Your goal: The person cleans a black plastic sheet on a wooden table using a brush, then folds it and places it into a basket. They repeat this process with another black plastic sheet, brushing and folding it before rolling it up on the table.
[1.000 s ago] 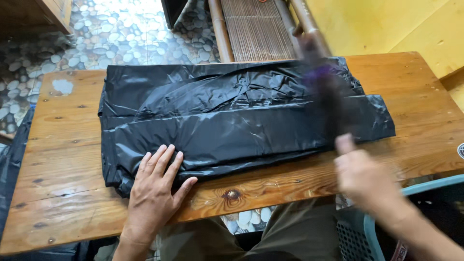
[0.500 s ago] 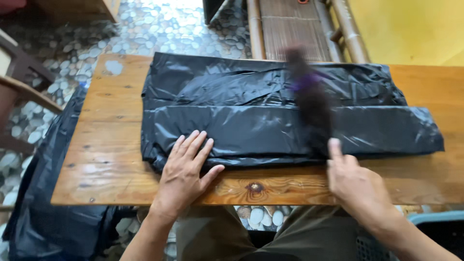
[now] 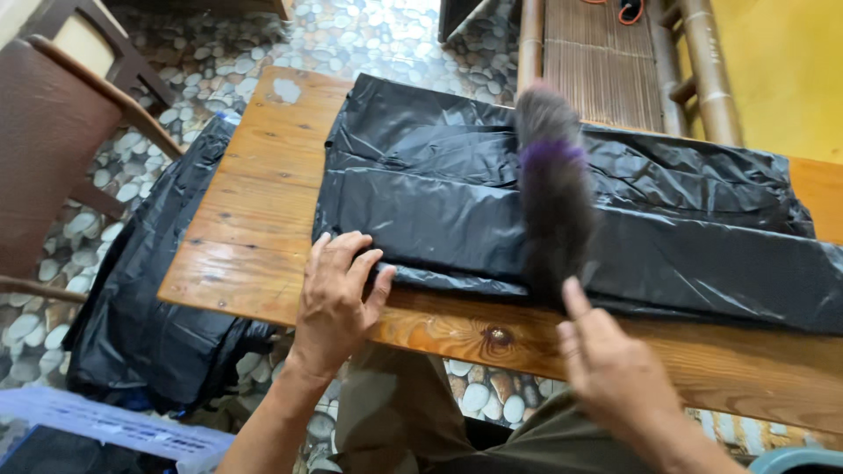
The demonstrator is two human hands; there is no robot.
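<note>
Head camera, the only view I have: black plastic sheeting (image 3: 562, 219), folded into a long flat stack of glossy bags, lies across a varnished wooden table (image 3: 255, 219) with a dark knot near its front edge. The stack runs from the table's left part off toward the right edge of the picture, its near fold lying close to the front edge of the table.

I see the left hand (image 3: 338, 294) lying flat, palm down and fingers spread, at the near left corner of the stack; its fingertips rest on the plastic and its heel on bare wood. It grasps nothing.

I see the right hand (image 3: 610, 369) raised above the front edge of the table, fingers loosely curled with the index finger pointing up. Just beyond it a blurred dark brush-like thing with a purple band (image 3: 553, 189) stands over the plastic. I cannot tell whether the hand grips its lower end, since the blur hides the join.

More black plastic (image 3: 145, 316) hangs in a heap off the left side of the table down to a pebble floor (image 3: 351, 35). A brown wooden chair (image 3: 61, 140) stands at far left, and a bamboo bench (image 3: 606, 61) sits behind the table.
</note>
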